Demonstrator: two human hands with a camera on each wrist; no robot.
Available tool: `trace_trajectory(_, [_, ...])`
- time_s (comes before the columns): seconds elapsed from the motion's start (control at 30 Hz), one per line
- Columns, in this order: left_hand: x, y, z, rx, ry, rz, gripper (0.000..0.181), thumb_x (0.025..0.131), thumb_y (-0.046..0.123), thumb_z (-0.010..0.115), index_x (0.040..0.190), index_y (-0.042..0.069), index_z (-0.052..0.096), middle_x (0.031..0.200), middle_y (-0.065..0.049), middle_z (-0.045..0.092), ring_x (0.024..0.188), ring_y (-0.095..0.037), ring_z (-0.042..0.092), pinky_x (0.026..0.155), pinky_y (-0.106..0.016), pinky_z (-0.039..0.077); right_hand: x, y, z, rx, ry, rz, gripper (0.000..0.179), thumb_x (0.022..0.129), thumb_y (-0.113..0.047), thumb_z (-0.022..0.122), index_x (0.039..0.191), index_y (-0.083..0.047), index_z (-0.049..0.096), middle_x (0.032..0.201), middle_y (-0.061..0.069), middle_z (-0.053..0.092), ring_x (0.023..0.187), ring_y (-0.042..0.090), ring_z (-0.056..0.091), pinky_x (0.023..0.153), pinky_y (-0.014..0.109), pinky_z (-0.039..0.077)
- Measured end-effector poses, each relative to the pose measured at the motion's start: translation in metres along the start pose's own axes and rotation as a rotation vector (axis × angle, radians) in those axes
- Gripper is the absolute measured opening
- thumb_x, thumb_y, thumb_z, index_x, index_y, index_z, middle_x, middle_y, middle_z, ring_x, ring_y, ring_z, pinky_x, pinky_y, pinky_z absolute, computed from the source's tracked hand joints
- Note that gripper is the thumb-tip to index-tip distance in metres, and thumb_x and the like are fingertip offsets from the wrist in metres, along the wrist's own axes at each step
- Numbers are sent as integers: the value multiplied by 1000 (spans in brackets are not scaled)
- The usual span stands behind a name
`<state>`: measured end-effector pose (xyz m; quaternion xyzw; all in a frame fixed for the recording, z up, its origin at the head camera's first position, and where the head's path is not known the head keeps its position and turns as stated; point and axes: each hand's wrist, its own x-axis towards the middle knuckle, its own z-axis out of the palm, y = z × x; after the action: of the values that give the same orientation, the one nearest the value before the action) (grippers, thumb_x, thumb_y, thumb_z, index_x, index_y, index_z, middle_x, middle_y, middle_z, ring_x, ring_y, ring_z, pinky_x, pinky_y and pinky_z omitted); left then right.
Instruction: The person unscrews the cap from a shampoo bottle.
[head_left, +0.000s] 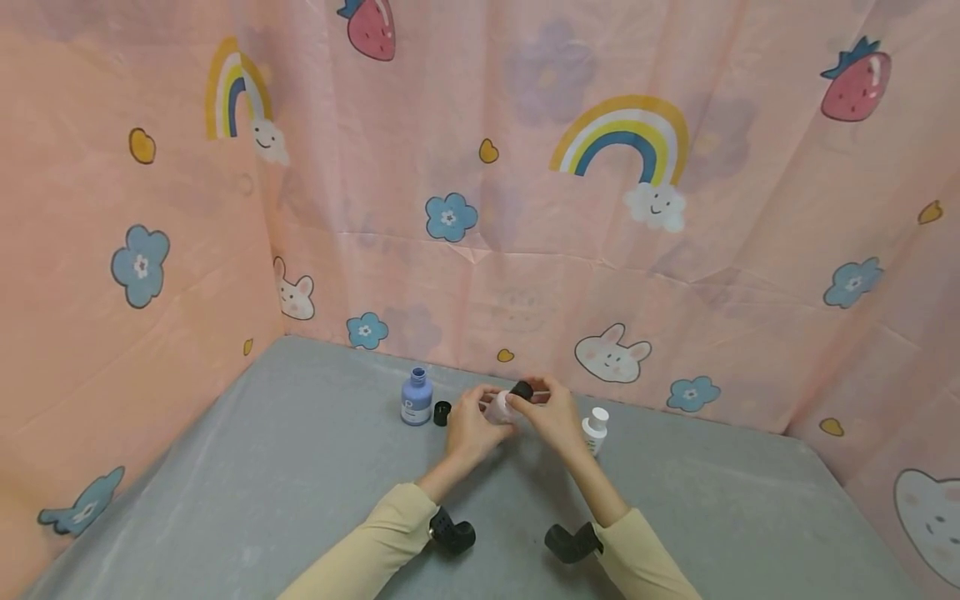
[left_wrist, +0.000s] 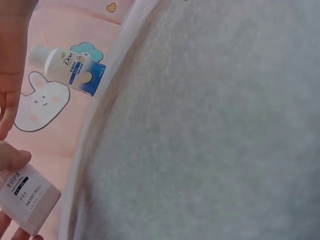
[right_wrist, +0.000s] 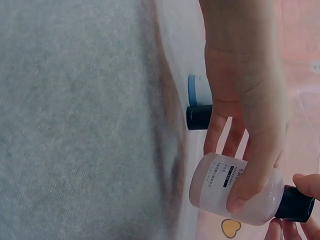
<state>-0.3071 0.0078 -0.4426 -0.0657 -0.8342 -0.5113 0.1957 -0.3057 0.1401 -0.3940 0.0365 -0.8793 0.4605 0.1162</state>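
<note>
A pale pink bottle (right_wrist: 220, 185) with a label is gripped by my left hand (head_left: 470, 432), thumb across its side. It is tilted, its neck end toward the right. My right hand (head_left: 557, 417) pinches the black cap (right_wrist: 295, 204) on the bottle's end with thumb and fingers. In the left wrist view the lower body of the pink bottle (left_wrist: 31, 200) shows, and its cap is out of frame. Left of my hands stands a blue bottle (head_left: 417, 400) with an uncovered neck. A loose black cap (head_left: 442, 412) sits beside it.
A white Dove bottle (left_wrist: 75, 70) with a blue label stands upright just right of my right hand, partly behind the wrist in the head view. Grey cloth covers the table (head_left: 300, 467). A pink patterned curtain (head_left: 525, 292) closes off the back and sides.
</note>
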Motion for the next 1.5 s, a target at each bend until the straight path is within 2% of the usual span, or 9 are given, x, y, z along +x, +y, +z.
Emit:
trace_trajectory(0.23, [-1,3,-1,23,30,26,45,65,19,87,105,12,68,98,-9,67,90,-24,63,75,-39,50,1,0,1,26,34,-28,41,81,-21,76,116,-3,63,111,18,65,97,32,64,75,36,54])
trace_trajectory(0.53, [0,5,-5,20,35,60,45,63,19,89,102,11,68,93,-8,68,83,-22,64,71,-38,52,1,-2,-1,83,44,-51,36,79,-18,78,110,-3,68,106,18,68,95,32,66,79,41,55])
trace_trajectory(0.67, [1,4,-9,26,17,77,45,62,21,89,101,12,68,90,-6,70,80,-20,65,71,-36,52,0,-3,-3,122,39,-63,33,77,-14,79,106,-2,69,104,16,69,96,30,66,83,42,55])
trace_trajectory(0.93, [3,0,-16,19,-46,84,47,60,24,91,100,15,68,85,-4,71,77,-16,64,67,-31,50,-3,-3,-4,132,26,-86,29,76,-13,80,101,-3,71,97,14,70,88,22,66,75,25,54])
trace_trajectory(1.13, [2,-3,-17,23,-54,91,46,60,26,91,99,16,70,84,-3,72,76,-16,66,67,-31,52,-2,-3,-4,113,28,-93,27,74,-13,82,97,-2,72,92,15,72,82,23,69,73,30,56])
trace_trajectory(1.5, [2,-7,-16,33,-79,64,44,60,27,90,99,17,71,84,-1,72,75,-13,65,67,-28,52,-4,-3,-4,63,20,-60,28,72,-15,83,96,-4,73,88,14,72,80,24,68,65,24,51])
